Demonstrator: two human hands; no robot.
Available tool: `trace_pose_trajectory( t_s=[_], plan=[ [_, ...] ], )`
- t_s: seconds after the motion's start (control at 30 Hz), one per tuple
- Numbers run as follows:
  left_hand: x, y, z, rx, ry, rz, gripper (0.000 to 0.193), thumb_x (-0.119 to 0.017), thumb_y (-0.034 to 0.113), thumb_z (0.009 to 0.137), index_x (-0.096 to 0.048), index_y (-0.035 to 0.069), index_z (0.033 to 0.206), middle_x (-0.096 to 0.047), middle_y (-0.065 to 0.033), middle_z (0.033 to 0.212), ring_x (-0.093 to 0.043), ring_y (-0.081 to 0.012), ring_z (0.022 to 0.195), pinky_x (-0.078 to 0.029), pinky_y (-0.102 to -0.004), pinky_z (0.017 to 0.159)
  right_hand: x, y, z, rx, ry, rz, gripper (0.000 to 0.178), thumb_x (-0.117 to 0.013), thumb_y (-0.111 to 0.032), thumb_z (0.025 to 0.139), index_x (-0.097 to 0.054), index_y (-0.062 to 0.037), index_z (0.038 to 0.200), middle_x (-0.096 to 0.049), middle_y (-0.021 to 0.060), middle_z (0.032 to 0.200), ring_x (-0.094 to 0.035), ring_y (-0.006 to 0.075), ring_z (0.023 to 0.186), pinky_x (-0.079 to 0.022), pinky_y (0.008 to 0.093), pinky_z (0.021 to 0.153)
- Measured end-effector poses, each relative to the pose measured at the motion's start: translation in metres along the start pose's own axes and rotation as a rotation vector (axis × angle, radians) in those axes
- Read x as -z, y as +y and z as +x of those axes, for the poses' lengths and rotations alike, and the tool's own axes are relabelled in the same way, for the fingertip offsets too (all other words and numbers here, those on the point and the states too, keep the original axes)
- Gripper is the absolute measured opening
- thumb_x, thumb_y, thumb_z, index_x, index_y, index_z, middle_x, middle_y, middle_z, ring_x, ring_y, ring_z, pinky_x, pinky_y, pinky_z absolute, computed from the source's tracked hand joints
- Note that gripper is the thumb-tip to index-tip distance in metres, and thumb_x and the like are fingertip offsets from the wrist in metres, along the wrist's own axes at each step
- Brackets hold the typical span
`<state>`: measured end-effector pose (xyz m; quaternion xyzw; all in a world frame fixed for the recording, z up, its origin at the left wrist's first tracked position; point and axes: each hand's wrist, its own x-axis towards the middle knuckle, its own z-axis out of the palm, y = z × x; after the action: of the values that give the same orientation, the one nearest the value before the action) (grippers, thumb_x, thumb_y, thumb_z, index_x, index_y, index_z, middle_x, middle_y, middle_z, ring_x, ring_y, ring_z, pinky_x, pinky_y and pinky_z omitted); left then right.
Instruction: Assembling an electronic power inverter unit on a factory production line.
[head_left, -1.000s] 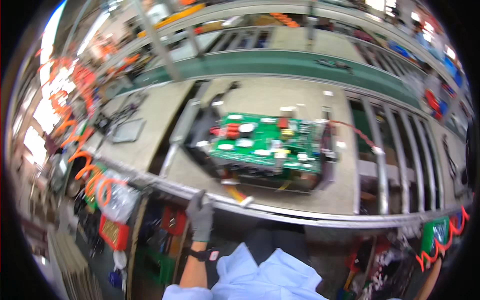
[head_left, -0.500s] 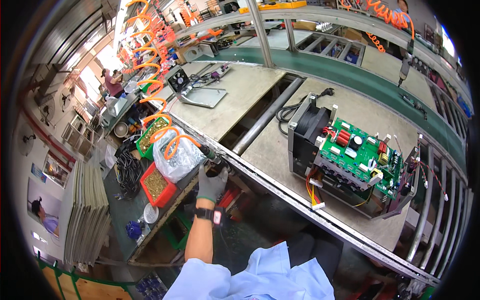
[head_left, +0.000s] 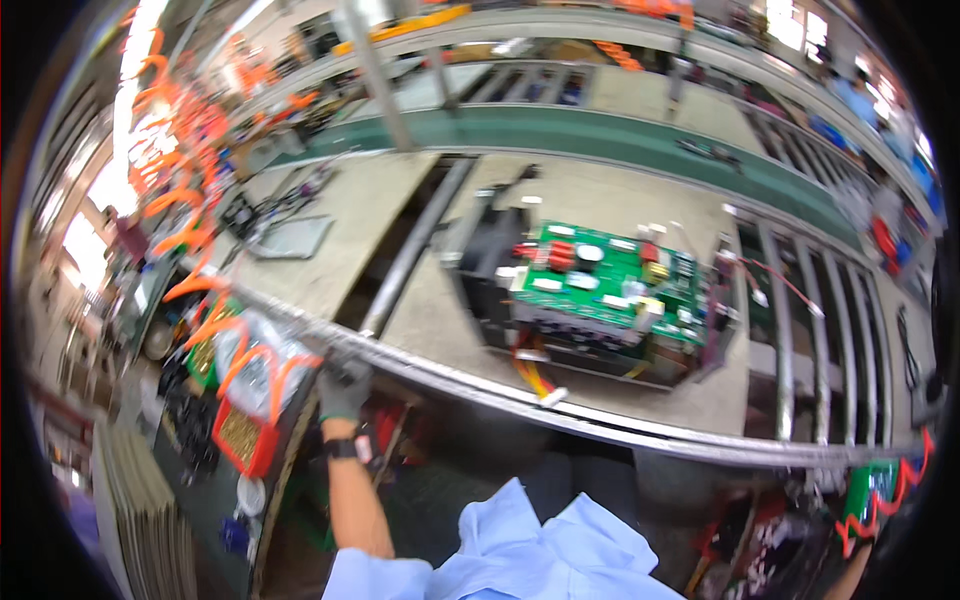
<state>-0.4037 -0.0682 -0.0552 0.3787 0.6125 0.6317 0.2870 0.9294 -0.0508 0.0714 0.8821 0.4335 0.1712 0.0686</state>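
Observation:
My left hand [head_left: 345, 387], in a grey glove with a watch at the wrist, rests with curled fingers on the metal front rail [head_left: 600, 425] of the workbench. Just left of it lie a clear plastic bag [head_left: 262, 362] and a red bin [head_left: 240, 445] of small brass parts. On the bench, up and to the right, stands a black housing topped by a green circuit board [head_left: 605, 280]; red and yellow wires with a white plug [head_left: 545, 388] hang from its front. Only a bit of my right forearm [head_left: 850, 578] shows at the bottom right; that hand is hidden.
Orange coiled hoses [head_left: 185, 235] hang at the left over the parts bins. A grey flat tray [head_left: 290, 237] sits at the bench's far left. Metal rollers [head_left: 800, 330] run on the right, and a green conveyor belt [head_left: 620, 135] crosses behind. A green bin [head_left: 868, 490] sits lower right.
The view has swung back to the right, so the circuit board unit is nearer the middle. My left hand has stayed at the front rail beside the bag.

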Motion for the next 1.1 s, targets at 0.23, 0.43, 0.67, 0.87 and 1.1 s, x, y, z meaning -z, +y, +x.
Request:
trace_pose_trajectory(
  t_s=[0.23, 0.43, 0.67, 0.87, 1.1],
  plan=[
    [-0.027, 0.059, -0.143, -0.385, -0.075, 1.249, 0.015, -0.056, 0.022, 0.099, -0.054, 0.009, 0.092, -0.051, -0.0115, 0.079, -0.055, -0.0301, 0.077, -0.045, -0.0424, 0.066, 0.081, 0.036, -0.065, -0.029, 0.553, 0.310, 0.039, -0.061, -0.028, 0.104, -0.065, -0.0071, 0.137, -0.063, 0.0179, 0.144, -0.065, 0.0326, 0.121, -0.052, 0.0397, 0.100],
    [-0.058, 0.137, -0.206, 1.121, -0.187, -0.612, 0.048, -0.061, 0.031, 0.094, -0.053, 0.002, 0.132, -0.067, -0.0198, 0.102, -0.066, -0.0263, 0.063, -0.054, -0.0374, 0.048, 0.248, -0.212, -0.216, 0.064, 0.613, 1.131, 0.035, -0.061, -0.013, 0.105, -0.064, -0.0025, 0.138, -0.067, 0.0068, 0.135, -0.060, 0.0171, 0.122, -0.049, 0.0347, 0.103],
    [-0.224, 0.172, -0.202, 0.682, -0.697, -0.274, 0.075, -0.068, 0.037, 0.084, -0.046, -0.003, 0.144, -0.065, -0.0120, 0.095, -0.065, -0.0180, 0.063, -0.054, -0.0303, 0.050, 0.235, -0.507, -0.281, 1.052, 0.280, 1.140, 0.023, -0.056, 0.002, 0.092, -0.067, -0.0034, 0.112, -0.068, 0.0189, 0.101, -0.067, 0.0401, 0.091, -0.055, 0.0469, 0.078],
    [-0.297, 0.147, -0.192, 0.677, -0.791, -0.139, 0.049, -0.057, 0.011, 0.088, -0.050, -0.001, 0.135, -0.061, -0.0092, 0.087, -0.067, -0.0200, 0.062, -0.057, -0.0327, 0.053, 0.196, -0.561, -0.287, 1.154, 0.291, 0.765, 0.023, -0.066, -0.008, 0.087, -0.068, -0.0093, 0.110, -0.071, 0.0099, 0.101, -0.067, 0.0344, 0.099, -0.054, 0.0426, 0.084],
    [-0.298, 0.135, -0.183, 0.904, -0.843, -0.218, 0.051, -0.067, 0.018, 0.093, -0.046, -0.002, 0.135, -0.067, -0.0145, 0.109, -0.076, -0.0281, 0.085, -0.065, -0.0382, 0.073, 0.205, -0.550, -0.327, 0.738, -0.056, 1.369, 0.024, -0.069, -0.007, 0.093, -0.065, -0.0037, 0.117, -0.071, 0.0159, 0.103, -0.070, 0.0337, 0.092, -0.056, 0.0414, 0.080]
  ],
)
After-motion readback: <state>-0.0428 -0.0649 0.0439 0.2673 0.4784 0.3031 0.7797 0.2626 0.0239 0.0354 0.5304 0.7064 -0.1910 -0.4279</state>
